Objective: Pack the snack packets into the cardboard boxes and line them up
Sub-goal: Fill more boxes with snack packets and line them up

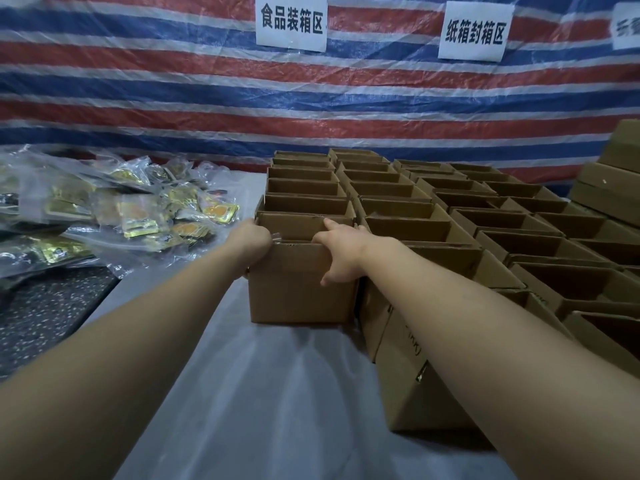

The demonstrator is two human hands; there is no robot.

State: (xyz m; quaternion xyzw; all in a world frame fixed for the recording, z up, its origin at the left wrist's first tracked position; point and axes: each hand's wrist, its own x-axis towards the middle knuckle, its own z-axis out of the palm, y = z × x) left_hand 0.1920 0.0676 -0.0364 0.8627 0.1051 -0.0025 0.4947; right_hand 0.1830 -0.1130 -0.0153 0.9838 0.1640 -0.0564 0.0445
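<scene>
Both hands are gripping the front box [301, 282]: left hand [251, 239] clenching its corner, right hand [341, 251] hooking the rim. It's looking light, stiff; walls are offering the safest hold.

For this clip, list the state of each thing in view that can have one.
Near box: open, upright, held by both hands, at the near end of the left row.
Left hand: gripping the box's left top edge.
Right hand: gripping its right top edge.
Other boxes: open, lined up in rows.
Packets: unpacked, heaped to the left.
Stacked boxes: look closed, far right.
</scene>
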